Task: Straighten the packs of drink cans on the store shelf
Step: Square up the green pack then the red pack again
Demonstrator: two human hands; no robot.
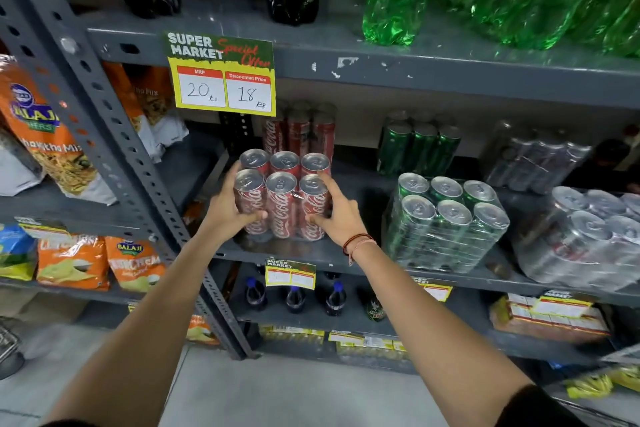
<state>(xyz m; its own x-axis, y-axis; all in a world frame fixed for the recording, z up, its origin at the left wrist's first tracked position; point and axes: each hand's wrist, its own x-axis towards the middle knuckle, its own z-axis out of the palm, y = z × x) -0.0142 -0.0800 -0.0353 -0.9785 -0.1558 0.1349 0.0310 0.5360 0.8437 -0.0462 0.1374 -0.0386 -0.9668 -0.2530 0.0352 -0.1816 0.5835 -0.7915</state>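
We square up the red can pack (282,198) at centre frame, on the middle shelf (349,262).

Our left hand (228,215) and right hand (337,215) clasp its two ends, fingers wrapped on the shrink-wrap. We should press evenly and turn it gently, so its front row lines up with the shelf edge. Cans stand upright; the pack's long axis runs left-right, nearly parallel to that edge.

Grey metal shelving (450,69), seemingly concrete floor (277,392)
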